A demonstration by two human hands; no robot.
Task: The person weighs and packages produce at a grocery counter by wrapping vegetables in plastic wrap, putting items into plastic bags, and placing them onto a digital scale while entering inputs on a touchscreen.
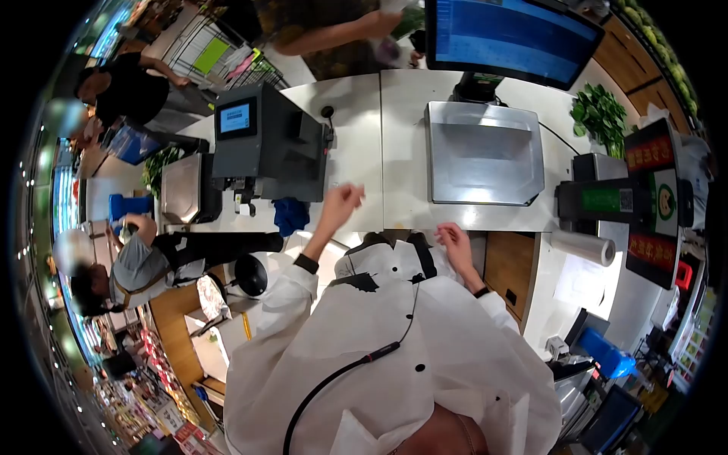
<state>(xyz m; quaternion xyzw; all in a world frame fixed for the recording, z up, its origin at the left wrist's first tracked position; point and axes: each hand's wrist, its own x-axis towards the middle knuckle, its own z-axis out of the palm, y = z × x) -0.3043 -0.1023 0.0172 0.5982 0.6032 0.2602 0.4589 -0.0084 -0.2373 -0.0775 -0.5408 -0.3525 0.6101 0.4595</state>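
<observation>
My left hand (343, 206) hovers over the front edge of the white counter (356, 152), its fingers loosely bent with nothing visible in them. Right of it, my right hand (455, 244) hangs just in front of the counter edge, fingers slightly curled and apart, also without anything visible. Nearest to the right hand is a scale with a flat steel platter (487, 163), which bears nothing. A crumpled dark blue cloth (291, 216) lies left of my left hand, beside a grey label printer (265, 140) with a small lit screen.
A large monitor (512, 38) stands behind the scale. Leafy greens (599, 117) and a roll of clear bags (584, 248) are at the right. Across the counter a person's arm (334, 34) reaches over. At left are another scale (182, 189) and a worker in grey (140, 265).
</observation>
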